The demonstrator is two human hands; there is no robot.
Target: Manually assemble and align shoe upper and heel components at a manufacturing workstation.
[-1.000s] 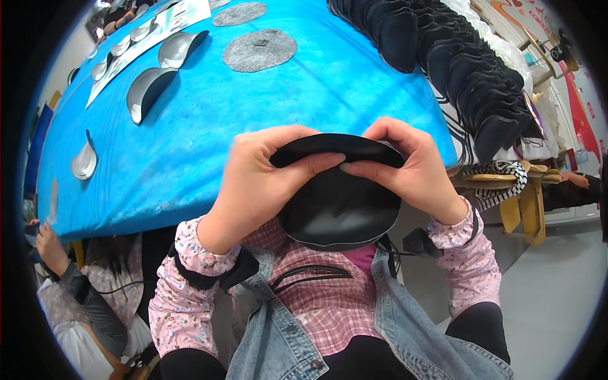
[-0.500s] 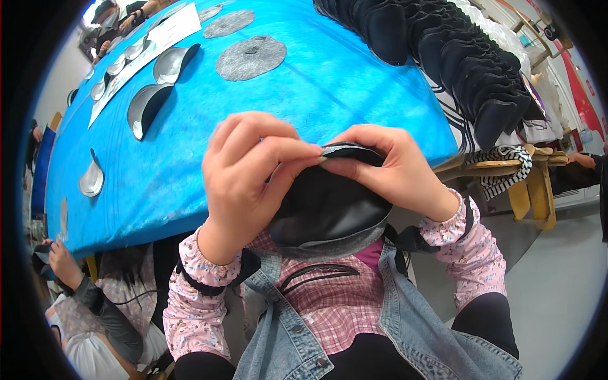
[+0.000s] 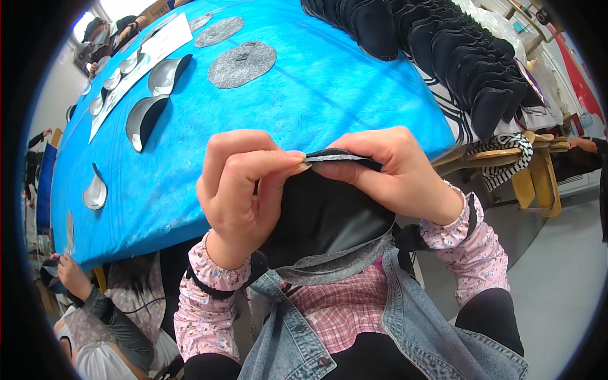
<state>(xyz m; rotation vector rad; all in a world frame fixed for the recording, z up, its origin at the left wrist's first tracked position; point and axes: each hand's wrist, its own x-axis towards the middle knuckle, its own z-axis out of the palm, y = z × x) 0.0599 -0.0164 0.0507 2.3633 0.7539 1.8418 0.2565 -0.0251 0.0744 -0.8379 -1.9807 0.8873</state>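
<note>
A black leather-like piece (image 3: 329, 218) with grey felt layers along its lower edge hangs between my hands, in front of my chest. The thumb and index finger of my left hand (image 3: 244, 183) pinch its upper edge. Beside that pinch, my right hand (image 3: 396, 171) grips the same edge, thumb in front and fingers behind. Pale and dark layers lie pressed together along the pinched rim. The fingers of my right hand behind the piece are hidden.
A blue-covered table (image 3: 304, 95) lies ahead. On it are grey felt rounds (image 3: 242, 64), curved black-and-grey pieces (image 3: 145, 120) and a white sheet (image 3: 136, 69). Stacked black pieces (image 3: 462, 69) fill the far right, above wooden stools (image 3: 535, 180). A co-worker's hand (image 3: 74, 275) is at lower left.
The piece in my hands has tilted, so more of its felt lower edge shows. Both hands still pinch the upper edge and sit slightly lower in the picture.
</note>
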